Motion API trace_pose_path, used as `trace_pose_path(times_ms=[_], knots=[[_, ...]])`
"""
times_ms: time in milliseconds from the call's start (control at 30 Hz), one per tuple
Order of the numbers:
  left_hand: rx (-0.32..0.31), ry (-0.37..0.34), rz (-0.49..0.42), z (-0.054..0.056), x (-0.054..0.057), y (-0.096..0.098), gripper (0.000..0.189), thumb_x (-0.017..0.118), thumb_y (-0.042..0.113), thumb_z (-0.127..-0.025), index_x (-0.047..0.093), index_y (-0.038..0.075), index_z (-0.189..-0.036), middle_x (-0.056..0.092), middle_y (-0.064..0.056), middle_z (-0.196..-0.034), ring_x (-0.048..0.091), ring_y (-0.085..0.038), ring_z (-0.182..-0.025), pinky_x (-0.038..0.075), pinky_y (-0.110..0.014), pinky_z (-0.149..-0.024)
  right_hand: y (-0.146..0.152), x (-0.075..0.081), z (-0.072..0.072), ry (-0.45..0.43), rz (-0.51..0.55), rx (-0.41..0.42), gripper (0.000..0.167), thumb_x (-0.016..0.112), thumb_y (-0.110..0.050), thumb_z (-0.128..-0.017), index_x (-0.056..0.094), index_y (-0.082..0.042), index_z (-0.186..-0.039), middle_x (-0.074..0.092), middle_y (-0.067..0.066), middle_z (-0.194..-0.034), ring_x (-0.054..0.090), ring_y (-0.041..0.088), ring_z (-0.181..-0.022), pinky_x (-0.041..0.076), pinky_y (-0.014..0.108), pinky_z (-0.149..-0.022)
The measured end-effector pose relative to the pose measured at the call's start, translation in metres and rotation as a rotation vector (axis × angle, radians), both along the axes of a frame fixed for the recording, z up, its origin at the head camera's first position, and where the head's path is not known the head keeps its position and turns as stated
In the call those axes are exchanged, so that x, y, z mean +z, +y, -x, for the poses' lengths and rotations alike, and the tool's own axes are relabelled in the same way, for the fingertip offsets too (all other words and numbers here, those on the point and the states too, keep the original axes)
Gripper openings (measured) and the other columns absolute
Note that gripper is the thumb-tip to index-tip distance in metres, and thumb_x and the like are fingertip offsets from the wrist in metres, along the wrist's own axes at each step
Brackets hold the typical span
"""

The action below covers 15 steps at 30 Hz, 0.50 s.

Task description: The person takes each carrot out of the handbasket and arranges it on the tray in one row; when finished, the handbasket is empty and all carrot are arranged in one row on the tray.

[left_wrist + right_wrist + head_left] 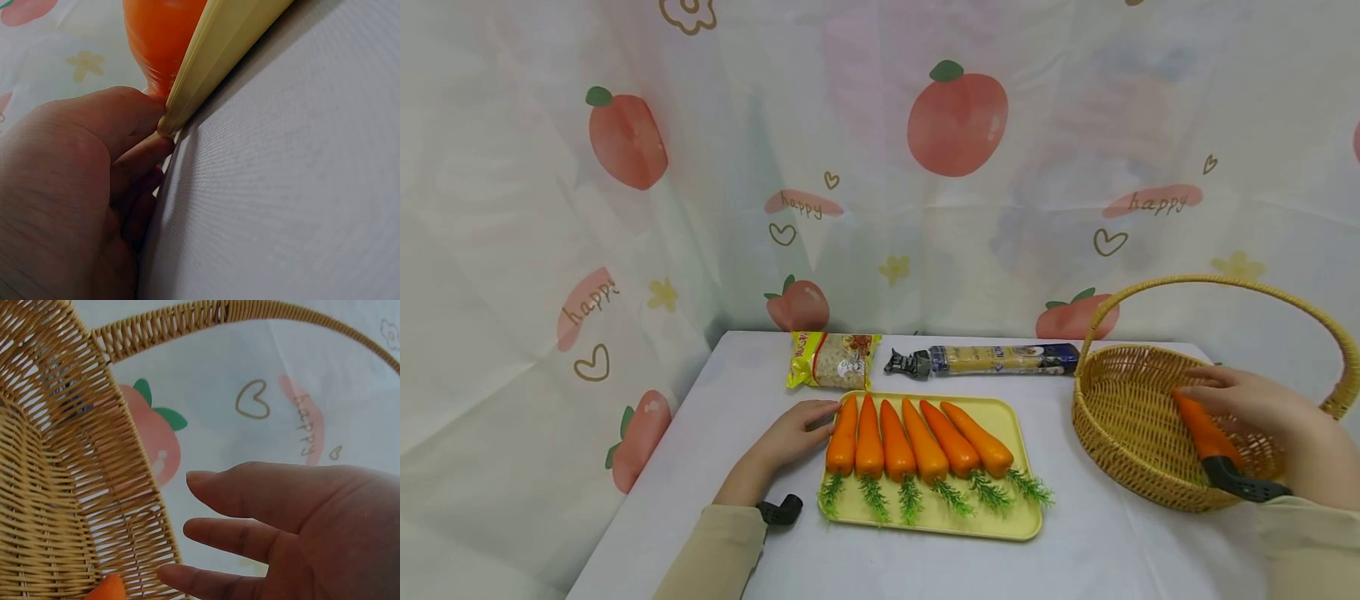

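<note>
Several orange carrots (898, 446) with green feathery tops lie side by side on a yellow tray (925, 521). At the tray's left side, my left hand (799, 432) pinches the rim, thumb beside the nearest carrot (164, 37) in the left wrist view. Over the right part of a wicker basket (1142, 477) is my right hand (1255, 404), its fingers spread and apart, holding nothing. Another carrot (1206, 429) lies in the basket below that hand, partly hidden by the black wrist camera; only its orange tip (107, 589) shows in the right wrist view.
Behind the tray lie a yellow snack-like bag (835, 360) and a long clear-and-blue packet (1000, 358) with a dark twisted end. The basket's tall arched handle (1213, 280) rises over it. A printed cloth backdrop (880, 242) hangs behind the white table (730, 400).
</note>
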<state>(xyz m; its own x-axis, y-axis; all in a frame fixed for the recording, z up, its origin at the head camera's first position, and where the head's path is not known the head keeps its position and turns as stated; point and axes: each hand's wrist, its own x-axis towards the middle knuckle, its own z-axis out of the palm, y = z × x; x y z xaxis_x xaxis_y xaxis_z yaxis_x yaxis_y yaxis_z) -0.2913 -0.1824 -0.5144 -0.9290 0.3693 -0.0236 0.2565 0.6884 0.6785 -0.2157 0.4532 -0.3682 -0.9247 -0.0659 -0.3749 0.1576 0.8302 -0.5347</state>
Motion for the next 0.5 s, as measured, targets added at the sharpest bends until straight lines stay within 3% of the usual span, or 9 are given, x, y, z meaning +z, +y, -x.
trace_pose_path(times_ms=[133, 300, 400, 500], knots=[[-0.003, 0.01, 0.005, 0.0, 0.0, 0.001, 0.047, 0.061, 0.04, -0.097, 0.055, 0.031, -0.142, 0.052, 0.002, -0.148, 0.041, -0.026, -0.142, 0.031, -0.054, -0.119, 0.006, -0.004, 0.002, -0.038, 0.007, -0.025, 0.083, 0.03, -0.05, -0.106, 0.004, 0.015, -0.15, 0.011, 0.05, -0.144, 0.033, 0.065, -0.126, 0.055, 0.055, -0.089], [-0.014, 0.028, 0.014, 0.0, 0.0, 0.001, 0.046, 0.061, 0.038, -0.097, 0.055, 0.029, -0.142, 0.052, 0.001, -0.147, 0.042, -0.025, -0.142, 0.031, -0.052, -0.119, 0.02, -0.015, 0.008, -0.065, 0.033, -0.046, 0.072, 0.029, -0.04, -0.107, 0.007, 0.013, -0.15, 0.019, 0.049, -0.14, 0.051, 0.051, -0.111, 0.057, 0.044, -0.079], [-0.011, 0.027, 0.017, 0.0, 0.0, 0.001, 0.046, 0.061, 0.038, -0.097, 0.055, 0.028, -0.142, 0.052, 0.001, -0.147, 0.042, -0.025, -0.142, 0.031, -0.052, -0.119, 0.022, -0.017, 0.008, -0.072, 0.054, -0.052, 0.067, 0.032, -0.034, -0.107, 0.009, 0.012, -0.15, 0.024, 0.048, -0.138, 0.055, 0.04, -0.108, 0.057, 0.039, -0.077], [-0.009, 0.023, 0.019, 0.0, -0.001, 0.001, 0.046, 0.061, 0.039, -0.097, 0.055, 0.029, -0.142, 0.052, 0.002, -0.147, 0.041, -0.025, -0.142, 0.031, -0.052, -0.119, 0.021, -0.019, 0.008, -0.079, 0.075, -0.051, 0.066, 0.035, -0.029, -0.107, 0.007, 0.014, -0.149, 0.023, 0.049, -0.138, 0.056, 0.041, -0.109, 0.058, 0.04, -0.08]])
